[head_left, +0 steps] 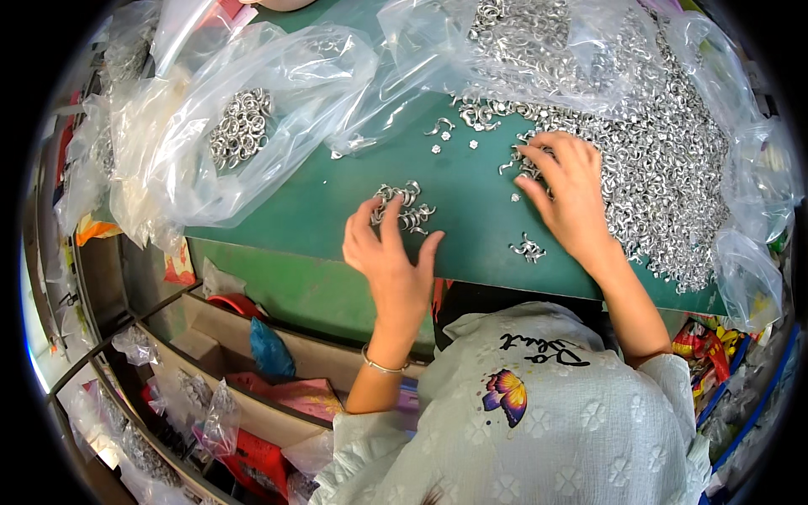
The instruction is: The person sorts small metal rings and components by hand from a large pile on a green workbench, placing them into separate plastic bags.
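Over the green tabletop (475, 202), my left hand (389, 263) has its fingers and thumb spread around a small cluster of curved silver metal pieces (415, 217), fingertips touching or just above them. My right hand (574, 195) reaches the near-left edge of a large heap of similar silver pieces (673, 168). Its thumb and fingers are apart and curved, with a few pieces by the fingertips; what lies beneath the palm is hidden. Below that hand sits another little cluster of curved pieces (528, 248). Tiny silver bits (436, 149) lie scattered between the hands and the back.
A clear plastic bag (316, 93) with silver rings (242, 128) inside lies at the back left. More clear plastic (539, 80) partly covers the large heap. Under the table's front edge, at left, a brown drawer (210, 324) holds a blue packet (271, 347) and other packets.
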